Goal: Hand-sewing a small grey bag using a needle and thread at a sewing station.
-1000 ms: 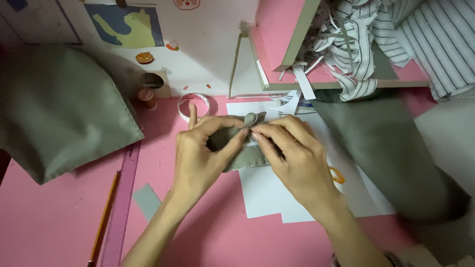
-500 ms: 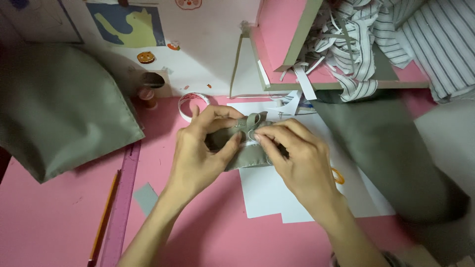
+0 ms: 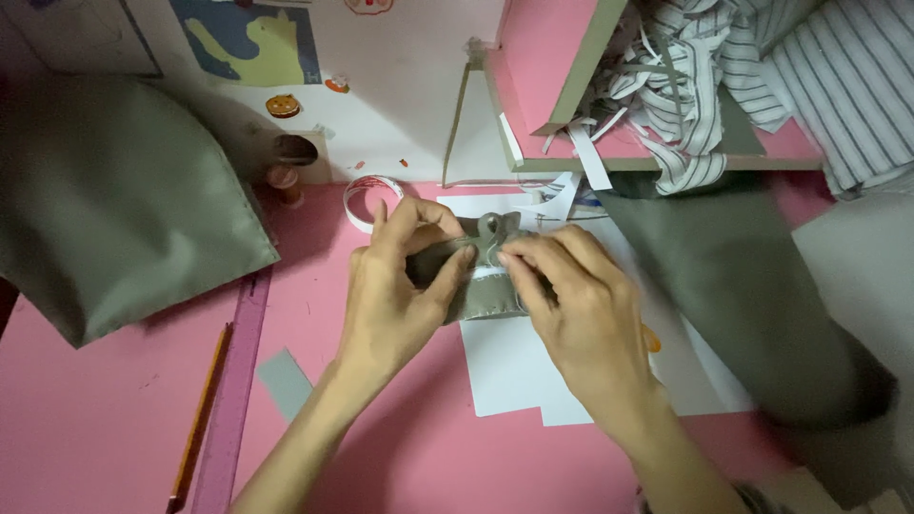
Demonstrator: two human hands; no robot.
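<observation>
Head view: two hands meet over a pink table (image 3: 105, 419), one small grey-green fabric piece (image 3: 481, 286) between them.
Left hand (image 3: 395, 286): fingers curled narrow, pinching the fabric piece's left edge, thumb on top.
Right hand (image 3: 581, 314): fingertips closed on the piece's upper middle, at a small tab.
Fabric piece: mid-scene, resting on white paper (image 3: 519, 371); at least two sheets, overlapped.
Large fabric: two grey-green cloths, one far left (image 3: 114, 209), one right (image 3: 752, 295).
Tape roll (image 3: 367, 195): one, white, just beyond the left hand.
Thread spool (image 3: 286, 181): one, brownish, left of the tape roll.
Pencil (image 3: 200, 419): one, near left, lying beside one pink ruler (image 3: 233, 400).
Grey scrap (image 3: 284, 381): one, right of the ruler.
Striped strips (image 3: 685, 86): a heap, far right, uncounted.
Signs: one blue-and-yellow picture (image 3: 252, 38) far left; one round orange sticker (image 3: 283, 105) below it.
</observation>
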